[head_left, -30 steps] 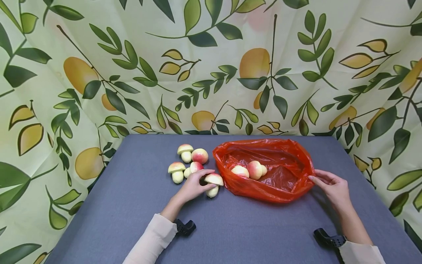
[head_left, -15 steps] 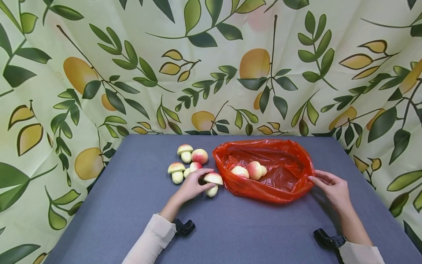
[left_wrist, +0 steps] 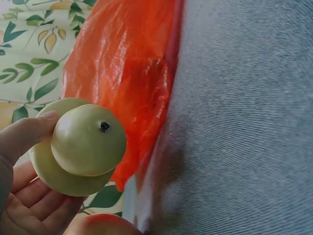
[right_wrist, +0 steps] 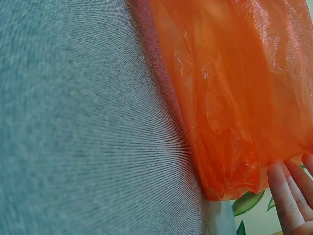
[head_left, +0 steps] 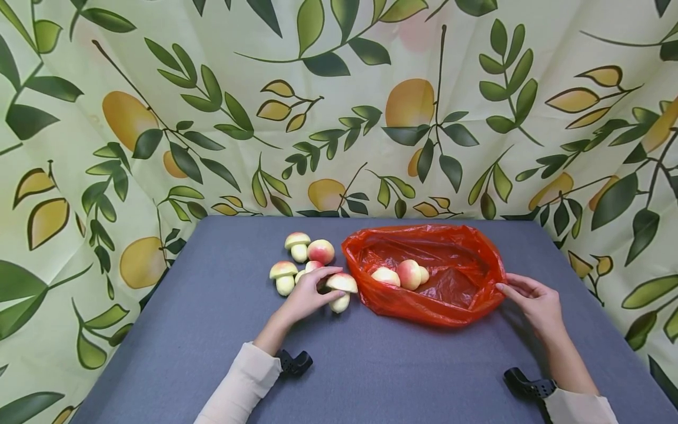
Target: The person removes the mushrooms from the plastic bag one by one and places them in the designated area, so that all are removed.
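My left hand (head_left: 309, 292) grips a toy mushroom (head_left: 341, 283) with a pale cap tinged red, just left of a red plastic bag (head_left: 424, 312). In the left wrist view, the thumb and fingers hold the mushroom (left_wrist: 88, 139) by its cap, its rounded stem end facing the camera. At the bag's right end my right hand (head_left: 535, 300) pinches the rim between thumb and fingers. The bag's mouth gapes upward, and two mushrooms (head_left: 410, 274) lie inside it. The right wrist view shows the fingers (right_wrist: 283, 196) right at the bag's edge.
Several more toy mushrooms (head_left: 283, 275) lie in a cluster left of the bag, one partly hidden behind my left hand. Blue-grey cloth covers the table (head_left: 402, 377). A leaf-patterned curtain (head_left: 339, 118) stands along the back and sides.
My left hand has shifted slightly up and to the left in the head view, the mushroom rising with it. The right hand and the bag stay put.
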